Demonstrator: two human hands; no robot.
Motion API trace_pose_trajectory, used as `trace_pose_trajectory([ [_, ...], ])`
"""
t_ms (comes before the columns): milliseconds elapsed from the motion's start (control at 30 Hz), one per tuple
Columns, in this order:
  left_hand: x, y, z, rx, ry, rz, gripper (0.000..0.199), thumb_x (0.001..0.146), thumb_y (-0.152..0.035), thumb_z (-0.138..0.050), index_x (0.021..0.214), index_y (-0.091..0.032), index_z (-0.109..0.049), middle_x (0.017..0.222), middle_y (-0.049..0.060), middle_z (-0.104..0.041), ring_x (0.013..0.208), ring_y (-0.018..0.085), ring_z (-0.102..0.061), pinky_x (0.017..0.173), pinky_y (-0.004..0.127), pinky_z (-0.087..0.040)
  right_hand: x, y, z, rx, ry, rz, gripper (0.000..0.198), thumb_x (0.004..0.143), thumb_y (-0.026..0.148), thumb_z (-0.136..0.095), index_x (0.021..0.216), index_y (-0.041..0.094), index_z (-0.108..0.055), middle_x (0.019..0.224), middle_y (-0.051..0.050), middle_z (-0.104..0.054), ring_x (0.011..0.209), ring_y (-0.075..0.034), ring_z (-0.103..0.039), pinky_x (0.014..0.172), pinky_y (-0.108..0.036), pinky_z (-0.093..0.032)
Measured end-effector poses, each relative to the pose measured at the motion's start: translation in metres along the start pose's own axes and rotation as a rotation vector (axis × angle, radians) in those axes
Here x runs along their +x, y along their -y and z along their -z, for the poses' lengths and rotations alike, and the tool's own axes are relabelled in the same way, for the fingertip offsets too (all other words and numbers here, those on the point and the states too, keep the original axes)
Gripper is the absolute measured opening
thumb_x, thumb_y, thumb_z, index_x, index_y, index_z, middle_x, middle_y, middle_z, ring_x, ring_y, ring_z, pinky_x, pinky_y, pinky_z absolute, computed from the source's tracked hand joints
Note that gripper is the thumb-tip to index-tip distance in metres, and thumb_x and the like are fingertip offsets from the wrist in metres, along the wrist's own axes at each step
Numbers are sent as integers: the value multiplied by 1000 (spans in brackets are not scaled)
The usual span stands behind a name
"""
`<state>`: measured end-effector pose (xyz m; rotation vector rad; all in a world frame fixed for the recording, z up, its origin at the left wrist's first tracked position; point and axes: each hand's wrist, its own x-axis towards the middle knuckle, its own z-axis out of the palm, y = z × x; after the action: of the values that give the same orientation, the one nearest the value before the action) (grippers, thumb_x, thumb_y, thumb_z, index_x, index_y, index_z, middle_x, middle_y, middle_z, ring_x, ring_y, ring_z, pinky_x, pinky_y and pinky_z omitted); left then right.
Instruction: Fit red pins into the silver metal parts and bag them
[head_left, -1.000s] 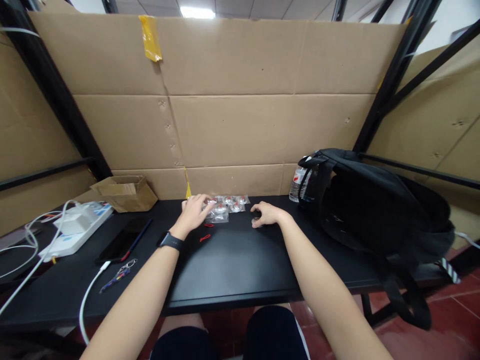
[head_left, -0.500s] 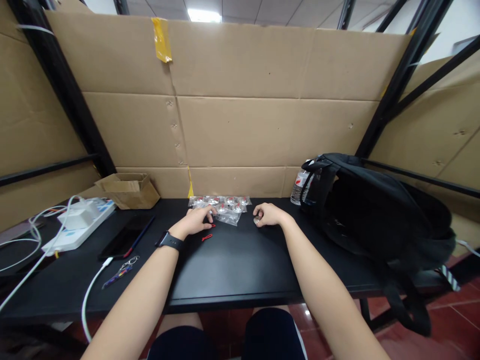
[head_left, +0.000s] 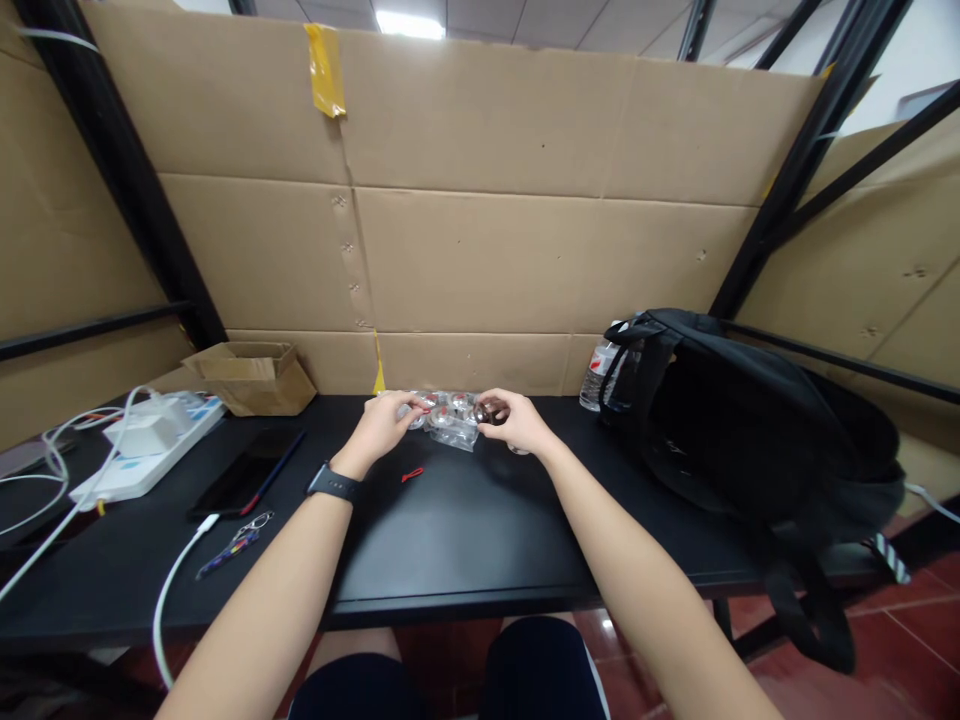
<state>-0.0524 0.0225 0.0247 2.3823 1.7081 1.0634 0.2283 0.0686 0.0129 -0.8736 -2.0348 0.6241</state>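
Observation:
My left hand [head_left: 384, 428], with a dark watch on its wrist, is closed in a pinch by the left side of several clear plastic packets [head_left: 454, 432]. A bit of red cord [head_left: 426, 409] shows at its fingertips. My right hand [head_left: 517, 422] has its thumb and fingers curled round a small, dark, shiny round piece [head_left: 489, 410] at the packets' right side. Something small and pale [head_left: 517, 450] lies on the table just under that hand. A second red cord loop [head_left: 412, 474] rests on the black table [head_left: 465, 530], nearer to me.
A black backpack [head_left: 757, 430] and a water bottle [head_left: 598, 375] stand on the right. To the left are an open cardboard box [head_left: 259, 385], a phone [head_left: 244, 472], a keychain [head_left: 232, 548], and a white power strip [head_left: 150, 470] with cables. Cardboard walls [head_left: 480, 260] enclose the back.
My left hand has lifted away from the tabletop, and the red cord by its fingertips has left that spot. My right hand has moved left to the packets, now with a dark round piece.

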Motion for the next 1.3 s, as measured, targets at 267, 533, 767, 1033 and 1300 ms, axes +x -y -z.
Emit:
trace_pose_trajectory([
  [267, -2, -21, -16, -298, -17, -40, 19, 97, -36, -53, 102, -23, -66, 103, 4, -75, 96, 21, -69, 90, 33, -50, -6, 32, -25, 154, -42, 33, 43, 69, 27, -77, 111, 22, -65, 113, -6, -73, 93, -20, -71, 74, -27, -53],
  [533, -1, -28, -27, -497, -90, -19, 22, 87, -39, -68, 98, -21, -74, 97, 5, -78, 93, 24, -72, 88, 34, -54, -9, 39, -30, 199, -78, 86, 43, 71, 26, -78, 113, 24, -66, 116, -5, -72, 98, -21, -72, 77, -29, -55],
  [767, -1, -29, -31, -393, -80, -83, 18, 91, -34, -63, 92, -22, -76, 99, 5, -78, 97, 25, -70, 91, 37, -51, -8, 38, -34, 253, -97, 69, 43, 73, 30, -80, 112, 23, -64, 115, -7, -73, 102, -22, -72, 76, -28, -57],
  [1033, -3, -34, -37, -220, -100, -131, 18, 94, -28, -55, 93, -21, -71, 98, 7, -76, 98, 26, -67, 89, 39, -48, -8, 35, -36, 333, -83, 55, 44, 71, 34, -83, 110, 22, -67, 113, -9, -74, 103, -25, -73, 75, -29, -57],
  [1300, -7, -42, -31, -65, -135, -134, 14, 93, -25, -57, 91, -22, -71, 101, 6, -76, 104, 26, -64, 91, 42, -39, -8, 35, -40, 381, -91, -12, 32, 70, 40, -84, 90, 20, -69, 109, -9, -76, 99, -26, -74, 73, -30, -58],
])
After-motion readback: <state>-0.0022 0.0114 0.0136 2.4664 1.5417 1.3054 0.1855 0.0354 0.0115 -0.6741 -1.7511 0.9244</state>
